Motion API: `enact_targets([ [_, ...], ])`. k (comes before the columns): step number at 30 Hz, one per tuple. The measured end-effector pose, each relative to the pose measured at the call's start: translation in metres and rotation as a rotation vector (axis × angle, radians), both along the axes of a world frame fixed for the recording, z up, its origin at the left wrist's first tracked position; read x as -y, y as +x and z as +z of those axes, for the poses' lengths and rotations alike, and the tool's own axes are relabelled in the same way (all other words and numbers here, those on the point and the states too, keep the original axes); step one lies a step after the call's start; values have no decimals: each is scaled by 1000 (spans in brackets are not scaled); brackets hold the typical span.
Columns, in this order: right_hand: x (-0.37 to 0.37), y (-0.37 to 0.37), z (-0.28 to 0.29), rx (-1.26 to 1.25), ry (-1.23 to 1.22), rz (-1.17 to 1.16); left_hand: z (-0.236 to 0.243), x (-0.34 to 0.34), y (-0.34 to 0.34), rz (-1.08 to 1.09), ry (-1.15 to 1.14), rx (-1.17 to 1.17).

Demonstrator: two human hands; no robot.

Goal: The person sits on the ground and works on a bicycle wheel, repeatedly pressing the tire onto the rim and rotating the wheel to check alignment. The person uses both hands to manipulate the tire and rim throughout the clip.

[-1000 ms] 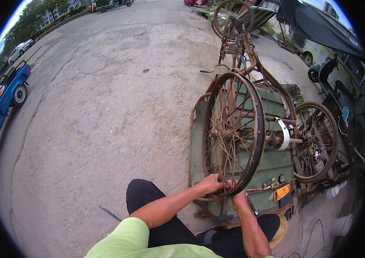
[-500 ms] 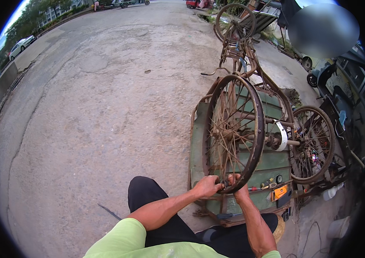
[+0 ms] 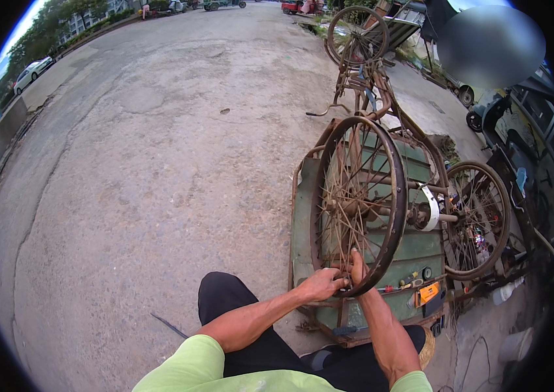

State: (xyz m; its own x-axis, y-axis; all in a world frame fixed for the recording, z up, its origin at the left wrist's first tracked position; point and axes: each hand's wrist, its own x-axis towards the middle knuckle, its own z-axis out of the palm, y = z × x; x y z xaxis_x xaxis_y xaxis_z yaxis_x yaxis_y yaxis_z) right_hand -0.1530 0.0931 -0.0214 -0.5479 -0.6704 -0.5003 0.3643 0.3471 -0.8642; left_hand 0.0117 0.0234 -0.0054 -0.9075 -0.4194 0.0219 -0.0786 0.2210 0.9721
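A rusty spoked wheel (image 3: 393,242) of an overturned cargo tricycle stands before me, its tyre off. My left hand (image 3: 321,285) is closed at the lower rim, its fingertips among the spoke ends; whatever they pinch is too small to make out. Behind the lower rim, my right hand (image 3: 359,269) reaches up among the spokes, thumb upward, fingers closed around a thin spoke (image 3: 353,236). The two hands nearly touch. Beneath the wheel lies the tricycle's green slatted cargo bed (image 3: 414,243).
On the bed lie screwdrivers (image 3: 410,281), a small round roll (image 3: 426,272) and an orange-and-black packet (image 3: 428,293). A second wheel (image 3: 507,222) stands right, with a white strip (image 3: 431,209) on the axle. The front wheel (image 3: 385,40) is far off. Buckets (image 3: 516,344) and a parked scooter (image 3: 486,114) stand right.
My right hand has moved up from the rim into the spokes, its thumb now higher. The left hand has shifted slightly right along the rim. A green vehicle has come further into view far off.
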Motion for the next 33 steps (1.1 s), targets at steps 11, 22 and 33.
enact_targets([
  [11, 6, -6, -5, 60, -28, -137, 42, 5, 3, -120, 140, 110],
  [22, -3, -37, -61, 313, -158, -78, 42, -7, -7, 83, -3, 107],
  [33, -12, -20, -28, -456, -88, -47, 22, 1, -7, 95, 668, 68],
])
